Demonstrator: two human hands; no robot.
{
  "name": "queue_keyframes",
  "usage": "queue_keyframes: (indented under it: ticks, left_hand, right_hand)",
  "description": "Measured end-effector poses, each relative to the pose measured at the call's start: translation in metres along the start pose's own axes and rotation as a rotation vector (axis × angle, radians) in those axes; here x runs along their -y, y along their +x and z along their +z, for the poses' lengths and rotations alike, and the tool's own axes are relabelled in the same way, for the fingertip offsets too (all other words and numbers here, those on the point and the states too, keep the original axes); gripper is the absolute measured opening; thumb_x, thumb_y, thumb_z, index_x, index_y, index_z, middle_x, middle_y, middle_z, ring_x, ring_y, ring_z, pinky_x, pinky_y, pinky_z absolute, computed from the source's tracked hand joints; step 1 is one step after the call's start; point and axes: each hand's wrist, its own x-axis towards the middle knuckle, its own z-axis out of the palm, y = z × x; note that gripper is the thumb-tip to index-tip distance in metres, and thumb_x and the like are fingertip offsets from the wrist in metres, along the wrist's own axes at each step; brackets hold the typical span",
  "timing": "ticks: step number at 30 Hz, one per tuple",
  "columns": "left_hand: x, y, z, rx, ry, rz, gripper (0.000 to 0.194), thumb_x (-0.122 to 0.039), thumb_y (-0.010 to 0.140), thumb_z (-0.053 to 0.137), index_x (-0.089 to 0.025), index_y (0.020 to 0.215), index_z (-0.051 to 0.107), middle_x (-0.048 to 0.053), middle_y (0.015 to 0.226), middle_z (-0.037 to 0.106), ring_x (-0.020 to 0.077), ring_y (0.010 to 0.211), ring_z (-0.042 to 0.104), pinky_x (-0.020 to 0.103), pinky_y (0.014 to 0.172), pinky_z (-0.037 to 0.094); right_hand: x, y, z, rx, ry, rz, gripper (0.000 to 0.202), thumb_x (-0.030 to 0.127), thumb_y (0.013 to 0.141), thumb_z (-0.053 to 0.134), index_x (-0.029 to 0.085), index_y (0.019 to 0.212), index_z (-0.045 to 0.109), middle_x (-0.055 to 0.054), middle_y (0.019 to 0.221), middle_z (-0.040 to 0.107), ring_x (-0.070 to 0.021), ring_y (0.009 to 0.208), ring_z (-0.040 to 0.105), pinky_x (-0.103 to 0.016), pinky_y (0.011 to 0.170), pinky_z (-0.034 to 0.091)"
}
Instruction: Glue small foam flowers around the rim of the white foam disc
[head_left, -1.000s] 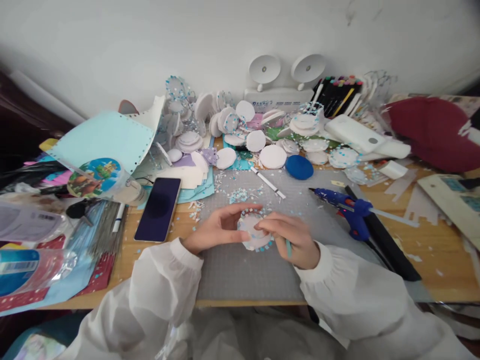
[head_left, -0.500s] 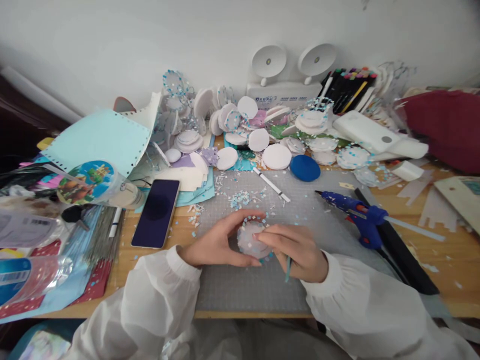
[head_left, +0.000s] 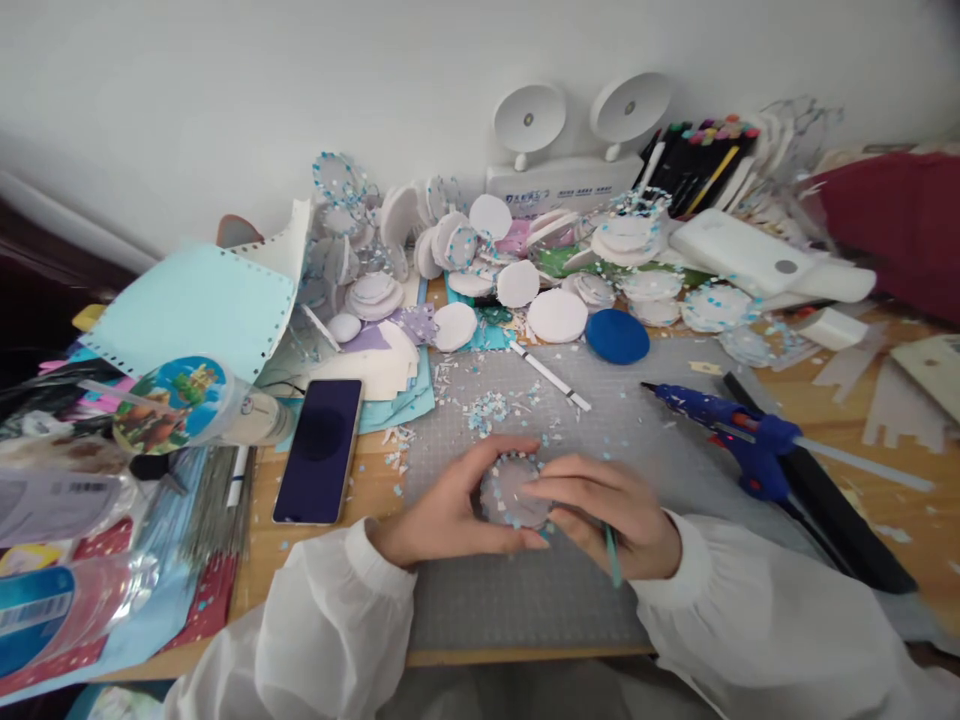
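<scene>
My left hand curves around a small round translucent disc, thumb along the near side and fingers along the far side. Tiny blue and white bits line the disc's rim. Over the disc's right side, the fingers of my right hand bend inward, with fingertips at its surface. A thin teal stick-like tool sticks out below that hand; its other end is hidden. Beyond the hands, blue and white paper scraps lie on the grey cutting mat.
A blue glue gun lies at right beside a black bar. A white pen and a blue disc lie ahead. At left are a phone and a plastic cup. White discs crowd the back.
The view has shifted slightly, so both hands and the disc appear a little lower. My right hand has moved slightly right, its fingers still at the disc.
</scene>
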Motion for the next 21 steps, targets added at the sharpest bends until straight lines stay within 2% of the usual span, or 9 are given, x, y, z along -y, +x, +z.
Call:
queue_keyframes:
  ticks: [3, 5, 7, 9, 11, 14, 16, 18, 21]
  left_hand:
    - [0.0, 0.0, 0.001, 0.004, -0.035, -0.034, 0.076, -0.029, 0.066, 0.081, -0.021, 0.132, 0.044, 0.012, 0.134, 0.051, 0.0284, 0.123, 0.05, 0.041, 0.106, 0.039]
    - [-0.001, -0.001, 0.001, 0.006, -0.051, -0.042, 0.076, -0.028, 0.066, 0.081, -0.022, 0.132, 0.045, 0.011, 0.136, 0.049, 0.0283, 0.124, 0.049, 0.041, 0.106, 0.038]
    - [-0.001, -0.002, 0.001, 0.009, -0.074, -0.052, 0.074, -0.027, 0.067, 0.08, -0.023, 0.132, 0.045, 0.011, 0.137, 0.048, 0.028, 0.124, 0.049, 0.041, 0.106, 0.038]
    - [-0.002, -0.002, 0.0, 0.008, -0.119, -0.064, 0.073, -0.027, 0.068, 0.079, -0.023, 0.132, 0.044, 0.011, 0.138, 0.048, 0.0278, 0.123, 0.049, 0.04, 0.103, 0.04]
    - [-0.002, -0.003, -0.001, 0.01, -0.162, -0.07, 0.071, -0.028, 0.071, 0.077, -0.024, 0.133, 0.043, 0.012, 0.137, 0.048, 0.0277, 0.122, 0.05, 0.039, 0.101, 0.042]
    - [-0.001, -0.004, -0.002, 0.026, -0.17, -0.052, 0.069, -0.03, 0.073, 0.075, -0.022, 0.133, 0.042, 0.013, 0.136, 0.048, 0.0278, 0.12, 0.051, 0.04, 0.1, 0.041]
    - [0.0, -0.004, -0.002, 0.027, -0.106, 0.003, 0.07, -0.032, 0.072, 0.076, -0.021, 0.133, 0.043, 0.014, 0.135, 0.047, 0.0287, 0.123, 0.047, 0.043, 0.105, 0.036]
    - [0.001, -0.004, -0.001, 0.004, -0.006, 0.075, 0.071, -0.033, 0.068, 0.078, -0.021, 0.13, 0.047, 0.013, 0.132, 0.047, 0.0303, 0.127, 0.041, 0.046, 0.109, 0.031]
    - [0.001, -0.003, -0.001, -0.009, 0.094, 0.126, 0.071, -0.036, 0.066, 0.078, -0.02, 0.129, 0.049, 0.012, 0.123, 0.048, 0.0301, 0.122, 0.042, 0.047, 0.107, 0.033]
  right_hand:
    - [0.002, 0.001, -0.003, -0.165, 0.063, 0.15, 0.026, 0.013, 0.09, 0.046, 0.016, 0.107, 0.065, -0.009, 0.094, 0.064, -0.0155, 0.079, 0.062, -0.027, 0.067, 0.051]
    - [0.0, 0.003, -0.003, -0.36, 0.17, 0.307, 0.028, 0.016, 0.092, 0.042, 0.02, 0.1, 0.068, -0.007, 0.093, 0.062, -0.0139, 0.069, 0.059, -0.028, 0.058, 0.047]
    - [-0.005, 0.006, -0.002, -0.561, 0.3, 0.416, 0.03, 0.023, 0.093, 0.04, 0.021, 0.091, 0.07, -0.007, 0.094, 0.061, -0.014, 0.064, 0.055, -0.029, 0.054, 0.044]
    - [-0.011, 0.008, -0.001, -0.681, 0.41, 0.487, 0.033, 0.034, 0.092, 0.04, 0.022, 0.082, 0.07, -0.006, 0.09, 0.061, -0.0163, 0.066, 0.054, -0.032, 0.059, 0.044]
    - [-0.017, 0.009, -0.002, -0.698, 0.492, 0.583, 0.04, 0.043, 0.09, 0.039, 0.022, 0.072, 0.067, -0.004, 0.073, 0.058, -0.0174, 0.063, 0.051, -0.033, 0.06, 0.041]
    - [-0.02, 0.008, -0.003, -0.626, 0.588, 0.788, 0.053, 0.054, 0.09, 0.031, 0.021, 0.058, 0.058, -0.001, 0.05, 0.045, -0.0153, 0.05, 0.042, -0.03, 0.049, 0.032]
    - [-0.02, 0.008, -0.001, -0.591, 0.611, 0.862, 0.057, 0.059, 0.088, 0.031, 0.02, 0.054, 0.056, 0.0, 0.047, 0.043, -0.0133, 0.045, 0.039, -0.028, 0.045, 0.028]
    - [-0.02, 0.008, 0.0, -0.606, 0.6, 0.876, 0.058, 0.061, 0.087, 0.034, 0.019, 0.055, 0.056, 0.0, 0.048, 0.046, -0.0117, 0.044, 0.04, -0.027, 0.045, 0.03]
    - [-0.022, 0.009, 0.003, -0.659, 0.606, 0.868, 0.053, 0.059, 0.088, 0.039, 0.019, 0.061, 0.059, 0.0, 0.051, 0.05, -0.0109, 0.046, 0.044, -0.026, 0.048, 0.034]
